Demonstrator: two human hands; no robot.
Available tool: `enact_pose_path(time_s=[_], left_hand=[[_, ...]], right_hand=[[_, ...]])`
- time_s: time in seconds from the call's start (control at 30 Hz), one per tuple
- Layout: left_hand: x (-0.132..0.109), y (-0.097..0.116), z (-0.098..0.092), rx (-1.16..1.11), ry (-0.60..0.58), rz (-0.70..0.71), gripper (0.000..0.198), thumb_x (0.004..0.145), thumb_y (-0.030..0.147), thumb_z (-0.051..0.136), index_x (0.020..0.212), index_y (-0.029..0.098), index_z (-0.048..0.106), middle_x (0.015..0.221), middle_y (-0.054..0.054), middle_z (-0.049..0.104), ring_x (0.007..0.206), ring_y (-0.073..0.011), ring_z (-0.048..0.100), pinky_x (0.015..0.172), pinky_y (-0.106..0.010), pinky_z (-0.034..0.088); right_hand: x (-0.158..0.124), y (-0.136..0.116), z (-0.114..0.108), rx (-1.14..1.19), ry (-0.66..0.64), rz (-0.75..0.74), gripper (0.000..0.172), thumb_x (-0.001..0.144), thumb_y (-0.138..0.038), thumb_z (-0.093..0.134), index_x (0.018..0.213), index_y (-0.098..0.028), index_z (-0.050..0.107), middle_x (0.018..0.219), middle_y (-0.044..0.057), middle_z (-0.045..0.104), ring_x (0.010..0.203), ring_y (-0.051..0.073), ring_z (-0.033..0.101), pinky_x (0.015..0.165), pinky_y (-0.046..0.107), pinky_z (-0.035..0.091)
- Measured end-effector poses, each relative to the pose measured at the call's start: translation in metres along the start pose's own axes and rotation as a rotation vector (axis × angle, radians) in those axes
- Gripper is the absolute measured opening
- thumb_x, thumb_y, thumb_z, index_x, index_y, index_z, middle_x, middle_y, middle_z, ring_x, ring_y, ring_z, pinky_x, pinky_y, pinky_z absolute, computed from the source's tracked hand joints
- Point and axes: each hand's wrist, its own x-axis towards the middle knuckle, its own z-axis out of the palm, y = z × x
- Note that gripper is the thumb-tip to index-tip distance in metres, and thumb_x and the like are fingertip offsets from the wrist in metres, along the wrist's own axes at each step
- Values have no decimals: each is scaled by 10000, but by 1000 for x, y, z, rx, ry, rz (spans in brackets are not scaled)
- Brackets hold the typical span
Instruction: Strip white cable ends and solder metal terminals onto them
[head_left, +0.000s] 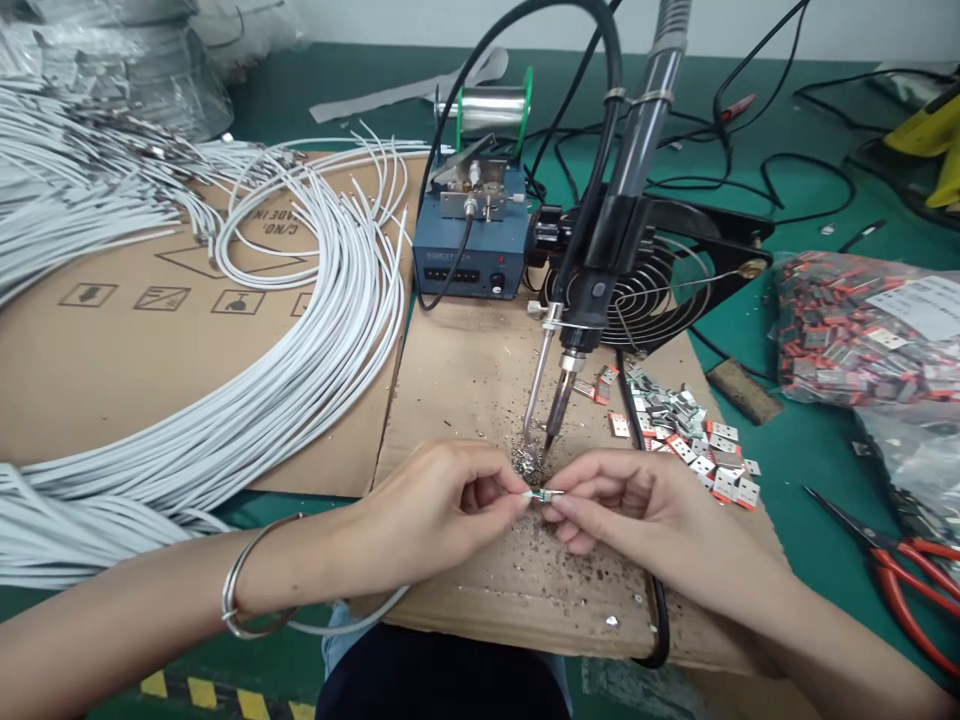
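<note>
Fingers of the left hand (442, 505) pinch a white cable end (529, 495); those of the right hand (637, 510) grip a small metal connector (547, 496) against it, above the near half of the cardboard sheet (465, 390). Just beyond stands a soldering iron (596, 270). At the sheet's far left corner, a blue box (469, 235) bears blurred lettering. The left-hand cardboard (112, 380) reads "C/NO:" and "MADE IN".

A plain, pale grey-white wall (420, 20) rises behind the far edge of a flat green-topped table (375, 65); a yellow-and-black striped band (202, 693) shows below its near edge, toward the left.
</note>
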Motion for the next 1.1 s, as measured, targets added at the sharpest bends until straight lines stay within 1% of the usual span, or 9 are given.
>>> enact_pose_path(time_s=[0.1,0.33,0.5,0.63,0.73,0.9,1.1], left_hand=[[1,0,-1,19,4,-15,178,833,210,508,803,143,670,618,12,564,554,-90,464,508,-201,366],[4,-1,2,27,96,-48,169,827,235,517,780,144,652,583,34,516,532,-80,455,491,-195,346],[6,-1,0,44,103,-54,187,833,267,516,786,150,653,574,34,504,519,-82,444,478,-199,340],[7,-1,1,45,120,-53,177,831,268,525,776,155,650,561,39,490,507,-78,430,462,-197,327],[6,-1,2,43,146,-38,168,829,267,535,767,160,648,553,45,482,501,-74,420,455,-194,319],[7,-1,1,57,143,-24,155,829,247,540,755,170,653,541,50,489,490,-67,415,459,-190,324],[7,0,1,91,150,-39,148,825,230,539,758,166,654,542,43,512,490,-71,420,463,-194,332]], right_hand=[[6,-1,0,145,6,50,121,714,-259,712,715,-153,654,665,38,726,584,115,680,549,187,585],[13,-2,-1,271,40,57,172,679,-289,763,676,-155,655,652,45,733,579,124,693,565,190,596],[16,1,1,301,73,7,174,685,-291,764,674,-160,650,639,47,725,586,142,695,561,213,604],[15,2,2,319,79,-25,151,700,-278,753,670,-171,651,636,39,726,582,134,692,549,197,598],[14,1,1,296,73,-51,133,706,-266,743,664,-173,657,626,33,723,561,129,685,527,189,592],[13,-1,0,259,51,-79,92,729,-225,720,675,-174,667,628,25,726,525,105,670,494,153,574],[14,-1,0,238,79,-78,89,717,-224,725,673,-170,669,625,32,725,501,106,664,476,152,573]])
